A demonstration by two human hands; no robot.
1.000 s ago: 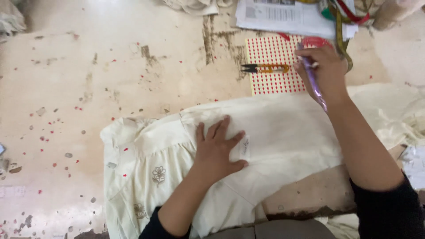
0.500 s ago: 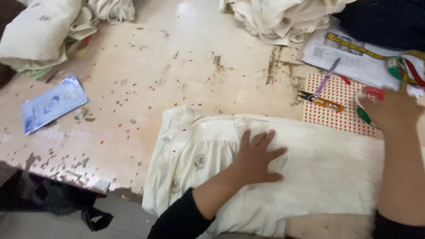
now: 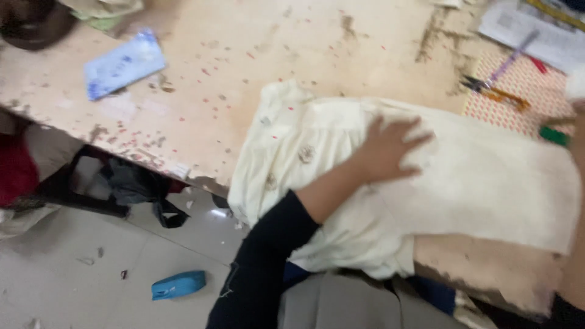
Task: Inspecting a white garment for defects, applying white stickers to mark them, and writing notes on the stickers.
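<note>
Cream garment (image 3: 426, 176) is lying flat under the left hand (image 3: 384, 149), whose fingers (image 3: 414, 141) are spreading open and pressing on it, not gripping. Right hand is sitting mostly off-frame, so can't tell its fingers.

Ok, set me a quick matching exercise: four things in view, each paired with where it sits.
Things:
1. left hand
2. blue packet
3. scissors
4. blue object

Places:
A. on the floor below the table
B. flat on the cream garment
C. on the red-dotted sheet
D. on the table, far left

Pairs: 1-B, 2-D, 3-C, 4-A
</note>
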